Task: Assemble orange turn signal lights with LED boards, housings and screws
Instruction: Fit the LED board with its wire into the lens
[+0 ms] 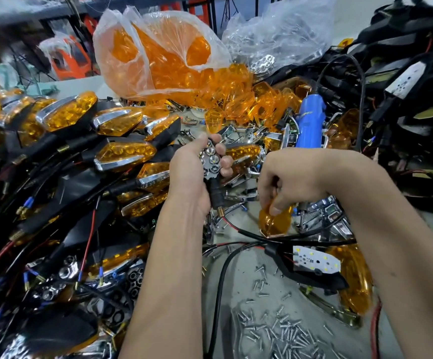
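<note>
Screws (pixel 285 335) lie loose on the counter (pixel 238 229) nearest, while beyond them a housing (pixel 211 164) is gripped in the left hand (pixel 194 172) and a lens (pixel 275 221) pinched by the right hand (pixel 287 182), so lens-fitting is judged next, requiring alignment over the reflector.

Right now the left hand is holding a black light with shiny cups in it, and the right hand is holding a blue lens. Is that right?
Not quite: the lens in the right hand is orange, not blue, as the head view shows. The blue thing is the screwdriver lying further back. The rest is right: the left hand holds a black light with shiny cups in it.
</note>
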